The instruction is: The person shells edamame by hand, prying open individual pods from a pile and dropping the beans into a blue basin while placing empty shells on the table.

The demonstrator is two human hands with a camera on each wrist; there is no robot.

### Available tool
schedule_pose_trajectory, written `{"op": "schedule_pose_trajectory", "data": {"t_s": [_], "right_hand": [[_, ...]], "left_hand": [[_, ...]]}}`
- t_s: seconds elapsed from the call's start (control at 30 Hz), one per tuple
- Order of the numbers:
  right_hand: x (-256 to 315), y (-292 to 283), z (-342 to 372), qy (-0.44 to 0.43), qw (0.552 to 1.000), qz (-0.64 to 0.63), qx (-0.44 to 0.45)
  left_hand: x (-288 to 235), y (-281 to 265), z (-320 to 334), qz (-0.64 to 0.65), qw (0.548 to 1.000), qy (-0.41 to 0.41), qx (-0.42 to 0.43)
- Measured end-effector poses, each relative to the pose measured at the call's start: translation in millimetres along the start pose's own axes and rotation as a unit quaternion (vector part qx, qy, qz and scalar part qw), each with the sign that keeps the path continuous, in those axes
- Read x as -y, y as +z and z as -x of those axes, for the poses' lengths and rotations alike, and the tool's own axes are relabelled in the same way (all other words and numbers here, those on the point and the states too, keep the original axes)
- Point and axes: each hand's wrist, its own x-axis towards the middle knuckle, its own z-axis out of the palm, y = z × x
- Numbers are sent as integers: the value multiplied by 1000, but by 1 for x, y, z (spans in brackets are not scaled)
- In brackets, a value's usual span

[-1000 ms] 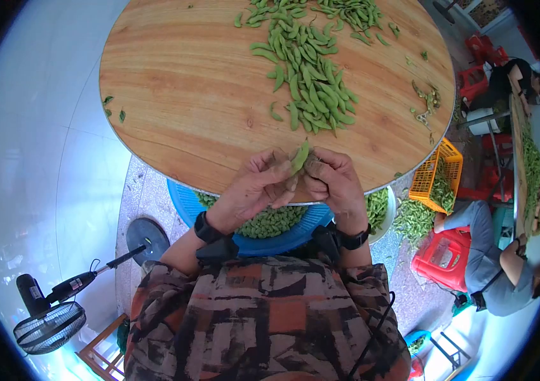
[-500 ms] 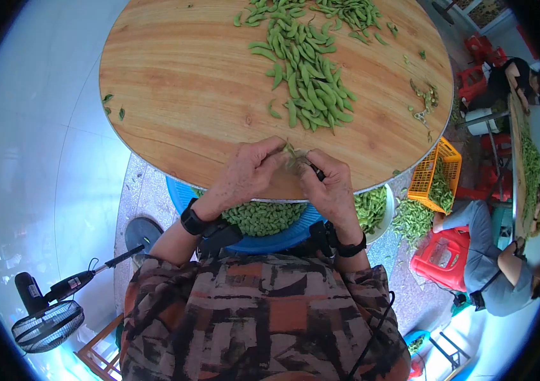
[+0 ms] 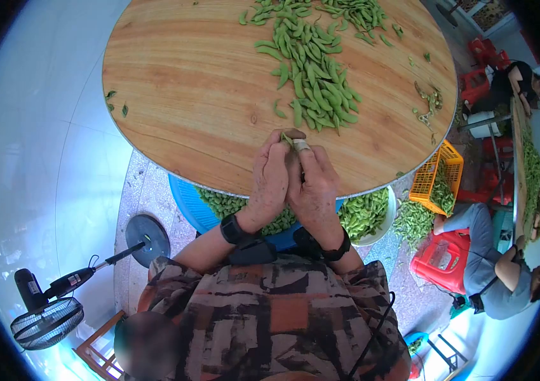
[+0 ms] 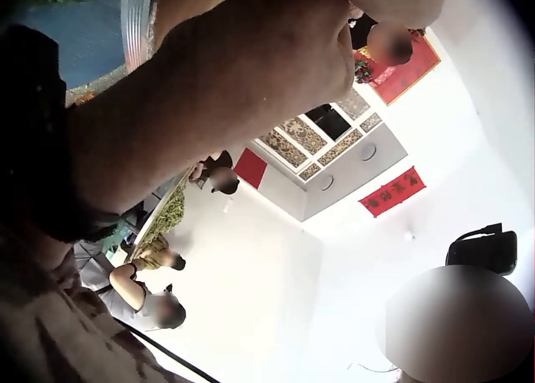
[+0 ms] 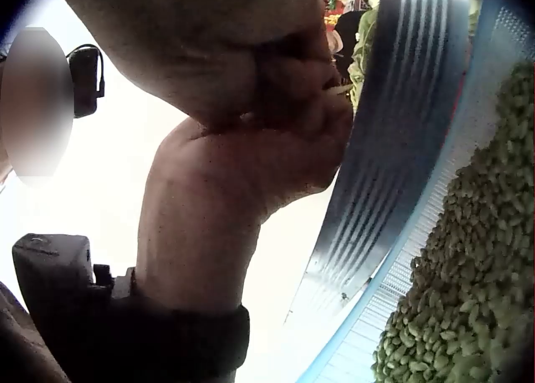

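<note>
Over the near edge of the round wooden table [image 3: 187, 95], both hands are pressed together. My left hand [image 3: 270, 181] pinches a green soybean pod [image 3: 287, 138] at its fingertips, little of it showing. My right hand [image 3: 316, 190], with a pale band round one digit, has its fingers curled in against the same pod. In the right wrist view the right hand [image 5: 251, 162] meets the left, and their fingers hide most of the grip. A heap of green pods [image 3: 324, 95] lies just beyond the fingertips.
Below the table edge, a blue basin [image 3: 184, 203] holds shelled green beans [image 5: 468, 274]. Right of it stands a pale bowl [image 3: 392, 213] of pods. A yellow crate [image 3: 419, 184] and a red stool [image 3: 435, 257] are on the floor at right, a fan [image 3: 47, 324] at left.
The hands have gone from slightly apart to close together, moving a little forward over the table. The pod, plainly visible one second ago, is now mostly covered by fingers.
</note>
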Motion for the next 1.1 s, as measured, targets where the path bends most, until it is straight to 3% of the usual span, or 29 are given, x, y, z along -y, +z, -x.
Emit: {"op": "schedule_pose_trajectory", "data": {"t_s": [0.2, 0.3, 0.37, 0.4, 0.47, 0.5, 0.53, 0.57, 0.6, 0.63, 0.67, 0.77, 0.83, 0.87, 0.93, 0.97, 1.03, 1.1], "right_hand": [[-1, 0, -2, 1, 1000, -18, -21], [1, -5, -3, 21, 999, -46, -19], [-1, -6, -2, 27, 997, -68, -10], [-7, -6, -2, 25, 998, -64, -1], [-15, -12, -1, 24, 998, -59, 9], [-21, -17, -3, 189, 953, -227, 64], [-25, -21, -7, 340, 852, -381, 115], [-30, -22, -9, 338, 853, -380, 114], [-34, -23, -10, 349, 806, -460, 126], [-37, -23, -10, 360, 752, -535, 138], [-38, -24, -10, 361, 752, -534, 138], [-37, -20, -9, 367, 748, -534, 144], [-32, -16, -5, 321, 827, -450, 106], [-30, -17, -4, 322, 827, -448, 106], [-23, -19, -5, 258, 885, -374, 103], [-22, -20, -6, 258, 884, -374, 104], [-23, -29, -8, 301, 844, -434, 93], [-28, -56, -9, 290, 852, -419, 118]], "left_hand": [[5, 7, -1, 13, 999, 29, 8], [7, 6, 3, 115, 993, -12, 6], [13, -5, 6, -38, 998, 40, 34], [10, -12, 4, -40, 998, 40, 33], [2, -27, -3, -116, 975, -96, 161], [8, -33, -9, -116, 976, -94, 160], [17, -38, -17, -47, 967, -166, 190], [24, -43, -23, 23, 947, -237, 218], [24, -49, -28, 23, 946, -236, 219], [24, -56, -32, 85, 923, -297, 229], [23, -58, -33, 145, 892, -355, 238], [9, -52, -28, 204, 885, -375, 188], [22, -51, -27, 229, 881, -372, 180], [29, -51, -25, 252, 879, -369, 168], [39, -52, -21, 283, 875, -350, 179], [41, -53, -19, 313, 870, -330, 189], [26, -52, -15, 300, 872, -328, 207], [9, -55, -13, 286, 873, -324, 228]]}}
